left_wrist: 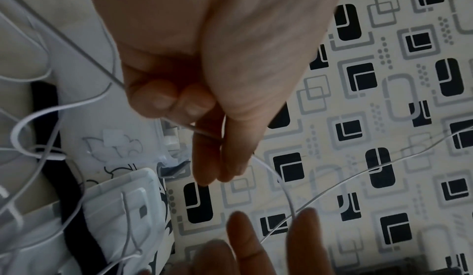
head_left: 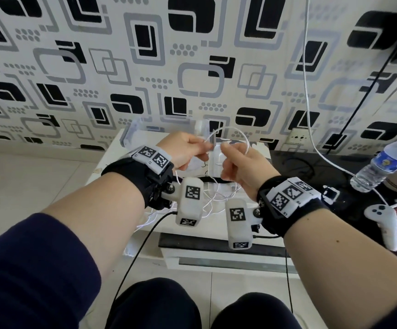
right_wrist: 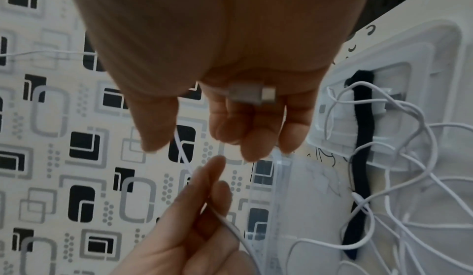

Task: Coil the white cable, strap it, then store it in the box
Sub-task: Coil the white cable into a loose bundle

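I hold both hands up over a small white table (head_left: 112, 157). My left hand (head_left: 204, 148) pinches the thin white cable (head_left: 239, 131) between thumb and fingertips (left_wrist: 225, 170). My right hand (head_left: 226, 150) grips the cable's plug end (right_wrist: 252, 95) under its curled fingers. A short loop of cable arcs between the hands. The rest of the cable lies tangled on the table (head_left: 214, 200). A black strap (right_wrist: 363, 137) lies across the white lid (right_wrist: 422, 46). The clear box (head_left: 133, 131) stands open behind my left hand.
A water bottle (head_left: 382, 162) and a white game controller (head_left: 382, 222) lie on the dark surface to the right. Another white cord (head_left: 308, 91) and a black cord (head_left: 371, 86) hang down the patterned wall by a socket (head_left: 299, 137).
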